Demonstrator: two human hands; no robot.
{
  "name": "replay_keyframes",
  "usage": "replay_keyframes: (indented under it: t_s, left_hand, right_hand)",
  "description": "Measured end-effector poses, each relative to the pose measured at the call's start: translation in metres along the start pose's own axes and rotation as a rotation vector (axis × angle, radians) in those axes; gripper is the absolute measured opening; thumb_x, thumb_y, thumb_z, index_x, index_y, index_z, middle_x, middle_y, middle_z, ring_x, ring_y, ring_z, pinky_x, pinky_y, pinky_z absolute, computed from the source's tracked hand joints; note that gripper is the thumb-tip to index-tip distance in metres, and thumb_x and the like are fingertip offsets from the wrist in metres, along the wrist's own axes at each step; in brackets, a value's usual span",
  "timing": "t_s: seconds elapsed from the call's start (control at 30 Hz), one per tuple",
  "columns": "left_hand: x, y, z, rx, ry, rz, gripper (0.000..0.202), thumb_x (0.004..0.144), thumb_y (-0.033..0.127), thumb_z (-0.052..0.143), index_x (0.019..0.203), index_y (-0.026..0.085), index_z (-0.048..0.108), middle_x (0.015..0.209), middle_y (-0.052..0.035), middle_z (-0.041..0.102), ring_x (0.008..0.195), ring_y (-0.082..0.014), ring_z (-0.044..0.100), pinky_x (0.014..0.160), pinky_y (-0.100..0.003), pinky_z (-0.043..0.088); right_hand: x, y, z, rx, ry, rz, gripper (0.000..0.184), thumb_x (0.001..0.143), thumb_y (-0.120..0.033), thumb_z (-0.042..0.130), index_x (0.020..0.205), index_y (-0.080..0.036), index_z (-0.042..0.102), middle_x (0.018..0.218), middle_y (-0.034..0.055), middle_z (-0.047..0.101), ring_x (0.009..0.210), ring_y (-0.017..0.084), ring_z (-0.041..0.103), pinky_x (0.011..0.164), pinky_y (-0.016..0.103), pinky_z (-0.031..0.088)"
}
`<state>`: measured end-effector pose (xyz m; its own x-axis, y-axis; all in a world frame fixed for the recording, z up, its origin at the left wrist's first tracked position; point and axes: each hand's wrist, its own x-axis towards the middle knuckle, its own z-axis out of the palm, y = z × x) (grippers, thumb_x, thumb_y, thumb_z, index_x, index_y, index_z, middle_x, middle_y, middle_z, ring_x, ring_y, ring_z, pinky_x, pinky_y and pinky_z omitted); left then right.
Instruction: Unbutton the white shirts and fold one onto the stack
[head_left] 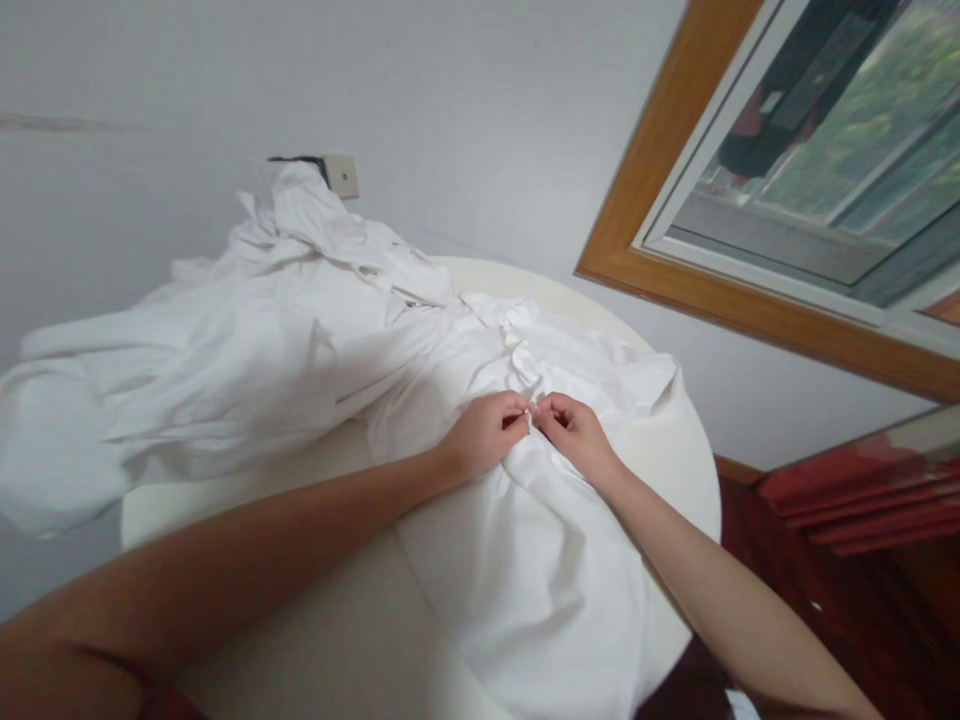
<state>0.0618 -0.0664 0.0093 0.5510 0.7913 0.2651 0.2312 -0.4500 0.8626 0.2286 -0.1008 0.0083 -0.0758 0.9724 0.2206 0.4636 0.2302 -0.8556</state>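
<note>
While I watch from the head view, my left hand (487, 435) and right hand (576, 432) pinch the white garment (555, 550) in narrowed fingertips, close together at its middle. It lies on the round white desk (682, 470), long axis running from the near edge away toward the wall (480, 120), one flap pointing right. White cloth (225, 350) is heaped at left.

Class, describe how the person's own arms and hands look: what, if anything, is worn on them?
The left hand and right hand are ungloved, with no ring visible, though parts of both are hidden. The left forearm and right forearm are bare: no sleeve, watch or bracelet shows on either, and no marking stands out.
</note>
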Motion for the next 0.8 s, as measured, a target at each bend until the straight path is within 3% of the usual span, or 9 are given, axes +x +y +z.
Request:
replay_keyframes:
  t_s: [0.23,0.37,0.53,0.67,0.8]
  left_hand:
    - [0.000,0.003,-0.005,0.069,-0.012,0.018,0.014,0.085,0.023,0.047,0.087,0.018,0.060,0.078,-0.0021,0.069,0.071,-0.0152,0.062,0.062,-0.023,0.044]
    - [0.000,0.004,-0.006,0.083,-0.004,0.011,0.010,0.083,0.020,0.047,0.084,0.018,0.057,0.069,0.0000,0.066,0.065,-0.0143,0.059,0.059,-0.023,0.041]
    - [0.003,0.000,-0.004,0.013,-0.027,0.028,0.012,0.084,0.022,0.046,0.086,0.018,0.057,0.073,-0.0009,0.067,0.068,-0.0147,0.060,0.062,-0.024,0.043]
    - [0.004,0.000,-0.005,-0.035,-0.044,0.020,0.011,0.081,0.021,0.048,0.087,0.018,0.057,0.076,-0.0017,0.067,0.069,-0.0143,0.060,0.063,-0.024,0.044]
    - [0.007,0.002,-0.007,-0.150,-0.115,-0.092,0.011,0.079,0.025,0.051,0.082,0.016,0.057,0.065,0.0001,0.063,0.056,-0.0117,0.055,0.050,-0.021,0.036]
  right_hand:
    - [-0.002,-0.005,-0.003,-0.039,-0.008,-0.018,0.028,0.088,-0.043,0.048,0.075,-0.019,0.055,0.063,-0.0028,0.047,0.058,0.012,0.042,0.054,0.023,0.033]
    - [-0.006,-0.013,-0.004,-0.288,0.010,-0.062,0.026,0.089,-0.043,0.047,0.076,-0.021,0.053,0.063,-0.0024,0.051,0.057,0.013,0.044,0.055,0.024,0.031]
    - [-0.009,-0.020,-0.006,-0.534,0.018,-0.124,0.022,0.092,-0.035,0.042,0.077,-0.023,0.052,0.067,0.0003,0.055,0.062,0.015,0.049,0.059,0.025,0.031]
    - [-0.005,-0.015,-0.009,-0.346,-0.059,-0.173,0.023,0.092,-0.036,0.042,0.076,-0.022,0.052,0.069,-0.0005,0.052,0.063,0.014,0.046,0.059,0.025,0.033]
    - [-0.001,-0.009,-0.010,-0.106,-0.105,-0.133,0.029,0.090,-0.044,0.046,0.073,-0.021,0.052,0.066,-0.0022,0.046,0.061,0.013,0.042,0.057,0.025,0.033]
